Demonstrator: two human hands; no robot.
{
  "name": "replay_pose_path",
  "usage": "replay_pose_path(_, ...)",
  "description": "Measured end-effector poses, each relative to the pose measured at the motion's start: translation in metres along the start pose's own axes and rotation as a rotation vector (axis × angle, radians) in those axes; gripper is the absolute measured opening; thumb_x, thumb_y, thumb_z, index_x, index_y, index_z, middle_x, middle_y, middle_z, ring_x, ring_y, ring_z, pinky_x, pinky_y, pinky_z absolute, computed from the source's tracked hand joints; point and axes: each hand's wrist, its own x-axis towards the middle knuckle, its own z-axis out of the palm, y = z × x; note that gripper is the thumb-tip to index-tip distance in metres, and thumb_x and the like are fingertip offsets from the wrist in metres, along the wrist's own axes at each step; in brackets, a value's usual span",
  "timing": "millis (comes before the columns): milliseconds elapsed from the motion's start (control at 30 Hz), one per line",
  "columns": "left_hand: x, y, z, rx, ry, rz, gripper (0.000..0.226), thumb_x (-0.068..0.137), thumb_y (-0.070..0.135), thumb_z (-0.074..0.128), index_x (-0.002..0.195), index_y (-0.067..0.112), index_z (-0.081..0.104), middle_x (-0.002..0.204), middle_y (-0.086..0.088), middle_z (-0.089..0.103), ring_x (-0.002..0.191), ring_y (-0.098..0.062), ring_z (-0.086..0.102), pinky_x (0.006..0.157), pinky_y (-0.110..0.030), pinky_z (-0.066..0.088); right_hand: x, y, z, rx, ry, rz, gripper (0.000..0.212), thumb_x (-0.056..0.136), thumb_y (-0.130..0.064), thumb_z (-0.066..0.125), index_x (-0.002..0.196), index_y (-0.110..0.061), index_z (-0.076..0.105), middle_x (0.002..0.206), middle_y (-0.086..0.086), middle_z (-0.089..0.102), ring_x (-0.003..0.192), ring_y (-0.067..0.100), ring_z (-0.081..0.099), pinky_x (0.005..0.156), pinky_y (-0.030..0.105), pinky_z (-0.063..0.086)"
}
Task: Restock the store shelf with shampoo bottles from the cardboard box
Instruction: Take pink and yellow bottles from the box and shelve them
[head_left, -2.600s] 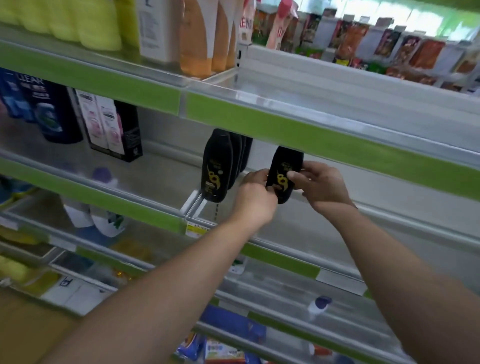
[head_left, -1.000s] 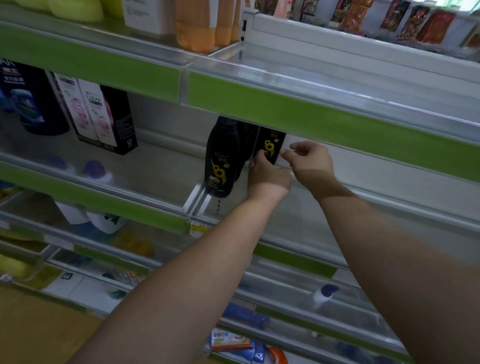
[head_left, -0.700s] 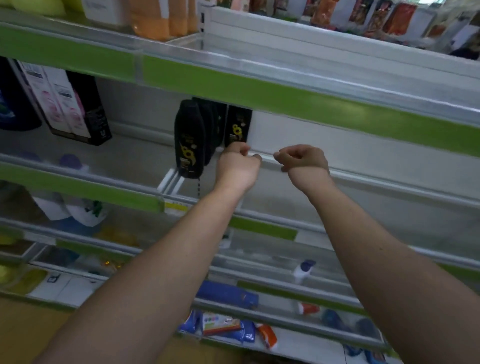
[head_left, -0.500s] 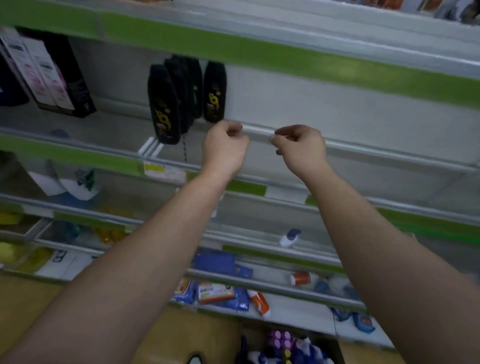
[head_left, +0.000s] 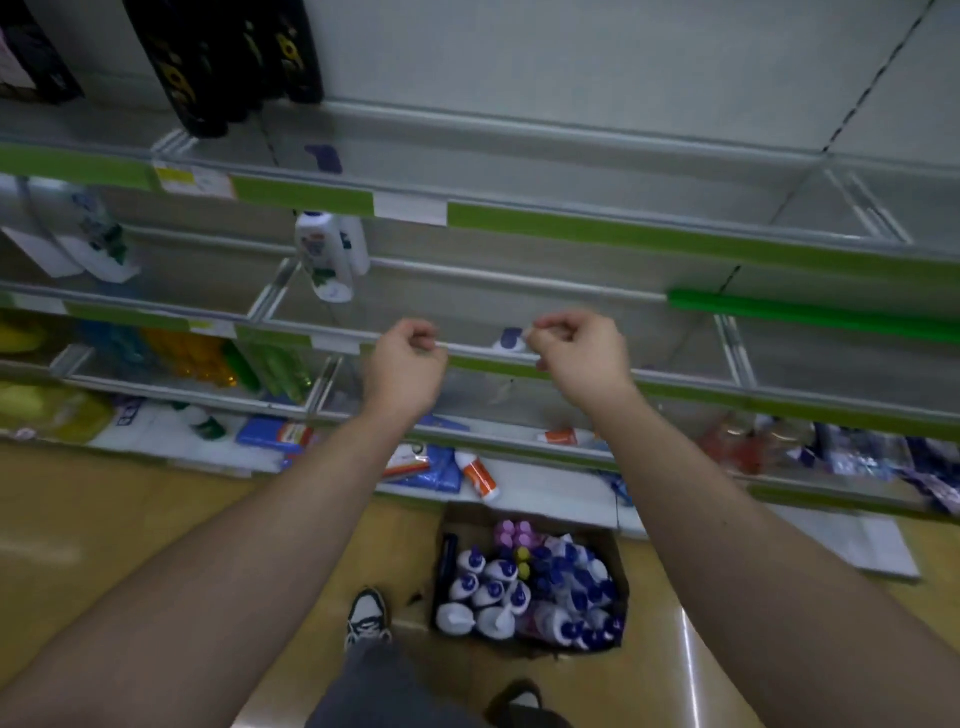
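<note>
Left hand (head_left: 402, 364) and right hand (head_left: 576, 358) hang before the shelving, fingers loosely curled, holding nothing. The shampoo bottles (head_left: 498, 587) stand packed in the cardboard box (head_left: 470, 514) on the floor, just off the bottom shelf's front edge. Probably best: bend, grip one bottle round its body, and stand it label-out beside the black bottles (head_left: 187, 67) near the upper shelf's (head_left: 519, 150) left end.
</note>
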Motion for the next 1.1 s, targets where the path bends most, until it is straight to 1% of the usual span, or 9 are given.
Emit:
replay_pose_path(133,-0.034,-0.056,0.021,0.204,-0.116,-0.129,0.026,0.084,0.015,0.066,0.111,0.014,0.066,0.093,0.001,0.065,0.089,-0.021,0.062,0.072,-0.026,0.049,-0.019,0.07,-0.003,-0.065,-0.048,0.147,0.013,0.075,-0.037,0.073,0.081,-0.027,0.068,0.078,-0.006,0.072,0.081,0.024,0.072,0.08,0.047,0.06)
replay_pose_path(233,-0.046,-0.091,0.035,0.296,-0.184,-0.205,0.028,0.083,0.018,0.067,0.111,0.016,0.066,0.101,-0.002,0.069,0.096,-0.025,0.065,0.082,-0.032,0.052,-0.028,0.112,0.003,-0.129,-0.11,0.218,0.014,0.082,-0.035,0.073,0.092,-0.027,0.068,0.093,0.003,0.075,0.083,0.025,0.071,0.08,0.042,0.059)
replay_pose_path(433,-0.057,-0.157,0.071,0.317,-0.319,-0.33,0.031,0.08,0.023,0.066,0.112,0.02,0.065,0.097,-0.001,0.069,0.095,-0.026,0.066,0.084,-0.032,0.053,-0.038,0.186,0.034,-0.206,-0.203,0.356,0.019,0.087,-0.032,0.071,0.103,-0.022,0.07,0.085,-0.003,0.071,0.074,0.013,0.066,0.071,0.027,0.051)
replay_pose_path(533,-0.056,-0.194,0.09,0.342,-0.334,-0.347,0.023,0.085,0.019,0.065,0.108,0.018,0.066,0.1,-0.002,0.068,0.096,-0.026,0.063,0.08,-0.027,0.049,-0.036,0.223,0.06,-0.252,-0.249,0.378,0.021,0.089,-0.031,0.07,0.105,-0.018,0.071,0.095,0.0,0.071,0.079,0.013,0.062,0.069,0.022,0.043)
replay_pose_path(600,-0.054,-0.221,0.103,0.352,-0.34,-0.353,0.019,0.085,0.016,0.063,0.104,0.016,0.067,0.102,-0.005,0.068,0.097,-0.028,0.064,0.08,-0.029,0.051,-0.034,0.248,0.08,-0.283,-0.278,0.413,0.02,0.091,-0.03,0.069,0.106,-0.017,0.073,0.101,0.004,0.072,0.079,0.014,0.059,0.069,0.022,0.041)
replay_pose_path(733,-0.047,-0.285,0.128,0.362,-0.396,-0.391,0.017,0.085,0.015,0.061,0.101,0.016,0.065,0.103,-0.008,0.068,0.091,-0.031,0.065,0.077,-0.037,0.056,-0.03,0.305,0.12,-0.394,-0.311,0.425,0.013,0.09,-0.029,0.066,0.094,-0.021,0.075,0.097,0.005,0.072,0.096,0.024,0.064,0.076,0.027,0.043)
replay_pose_path(867,-0.041,-0.351,0.158,0.367,-0.48,-0.397,0.022,0.087,0.017,0.06,0.108,0.018,0.065,0.108,-0.004,0.066,0.097,-0.024,0.062,0.08,-0.029,0.05,-0.022,0.373,0.158,-0.426,-0.331,0.474,0.015,0.091,-0.03,0.062,0.092,-0.02,0.072,0.088,0.0,0.071,0.084,0.017,0.064,0.073,0.029,0.043)
replay_pose_path(967,-0.035,-0.402,0.188,0.368,-0.541,-0.381,0.014,0.087,0.016,0.057,0.099,0.021,0.063,0.103,-0.002,0.066,0.095,-0.023,0.062,0.072,-0.024,0.041,-0.016,0.43,0.18,-0.412,-0.306,0.508,0.008,0.094,-0.03,0.062,0.096,-0.025,0.069,0.09,-0.003,0.068,0.078,0.01,0.057,0.075,0.028,0.041)
replay_pose_path(1100,-0.028,-0.471,0.236,0.371,-0.63,-0.33,0.023,0.09,0.018,0.059,0.113,0.017,0.064,0.11,-0.001,0.062,0.1,-0.019,0.059,0.077,-0.022,0.039,-0.003,0.513,0.207,-0.431,-0.27,0.545,0.013,0.094,-0.031,0.063,0.104,-0.024,0.068,0.086,-0.005,0.063,0.079,0.013,0.055,0.074,0.028,0.039)
